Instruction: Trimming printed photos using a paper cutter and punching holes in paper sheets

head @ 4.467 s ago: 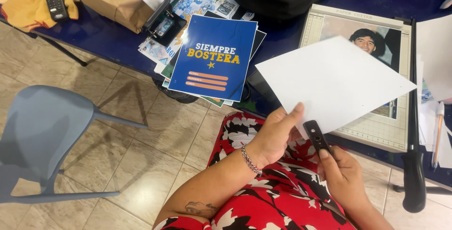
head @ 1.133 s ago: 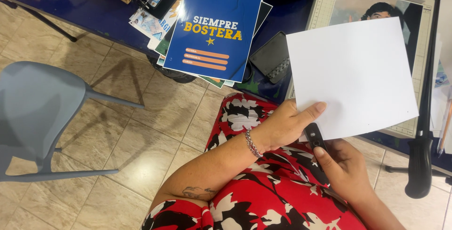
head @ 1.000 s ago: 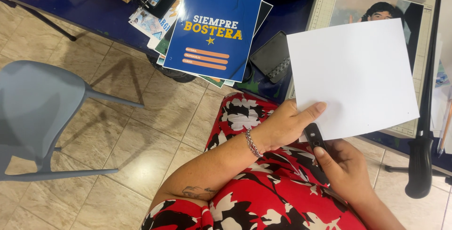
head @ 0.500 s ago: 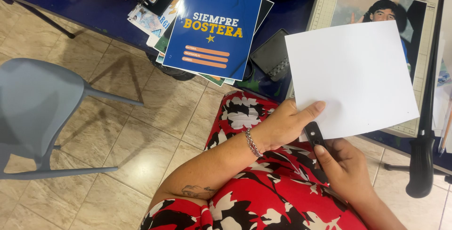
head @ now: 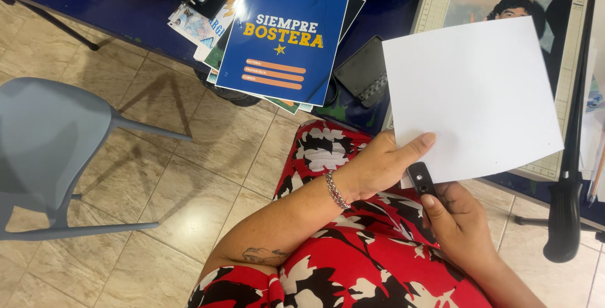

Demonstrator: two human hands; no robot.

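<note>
The left hand (head: 378, 163) pinches the near edge of a white sheet (head: 469, 97), keeping it flat and steady above the paper cutter (head: 435, 5), while the right hand (head: 463, 229) is wrapped around a small black tool (head: 421, 180) pressed to that same edge, thumb on top. The sheet is blank, squarish and uncreased, covering most of the cutter's board; left of the cutter lies a blue booklet (head: 283, 34)

Bright, even light; sharp focus.

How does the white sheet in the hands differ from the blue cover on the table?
The white sheet is blank; the blue cover carries printed lettering and orange bars. The sheet is held up by the left hand; the cover lies on a stack at the table edge, untouched. Both are flat and rectangular.
</note>
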